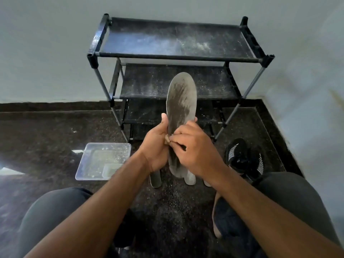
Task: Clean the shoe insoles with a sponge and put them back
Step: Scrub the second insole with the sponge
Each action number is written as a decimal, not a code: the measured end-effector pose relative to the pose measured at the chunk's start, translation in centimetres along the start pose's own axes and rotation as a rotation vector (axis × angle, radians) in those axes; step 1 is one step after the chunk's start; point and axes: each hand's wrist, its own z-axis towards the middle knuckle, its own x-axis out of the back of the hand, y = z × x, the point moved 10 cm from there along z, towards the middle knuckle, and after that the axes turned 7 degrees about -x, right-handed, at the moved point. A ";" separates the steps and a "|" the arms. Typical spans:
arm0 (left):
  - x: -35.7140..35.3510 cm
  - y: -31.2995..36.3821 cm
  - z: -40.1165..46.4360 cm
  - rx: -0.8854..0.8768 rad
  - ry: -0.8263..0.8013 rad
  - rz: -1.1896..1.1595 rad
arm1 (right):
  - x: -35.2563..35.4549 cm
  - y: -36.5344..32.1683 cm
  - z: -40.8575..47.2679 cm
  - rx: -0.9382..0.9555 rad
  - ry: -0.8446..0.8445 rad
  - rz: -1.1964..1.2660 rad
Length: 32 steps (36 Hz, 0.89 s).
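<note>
Both hands (176, 146) clamped on insole (181, 107); tray (89, 161) left, rack (175, 56) behind.

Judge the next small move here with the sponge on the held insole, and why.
Probably stroke the sponge up toward the toe. The left hand holds the grey insole upright, the right hand pinches the sponge low against it, and dark streaks cover the upper half above both hands.

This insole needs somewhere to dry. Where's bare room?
The rack's top shelf is bare but dusty, as is the floor left of the rack. Crowded: between the tray and black shoe, under the hands.
</note>
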 end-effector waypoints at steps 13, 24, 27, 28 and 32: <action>-0.7 -1.9 -0.7 0.082 -0.023 -0.051 | 2.4 2.6 1.1 -0.111 0.185 -0.032; 0.1 -0.9 -0.5 0.046 0.013 -0.006 | 2.2 2.0 0.8 -0.093 0.154 0.004; 0.1 -0.8 -0.3 0.040 0.036 0.017 | 1.3 2.0 0.9 -0.120 0.134 -0.014; 0.3 -0.5 -0.2 0.036 0.036 0.017 | 0.5 1.8 0.8 -0.102 0.077 0.003; 1.3 1.1 0.1 -0.003 0.033 -0.045 | -2.7 0.5 -0.8 -0.027 -0.238 0.131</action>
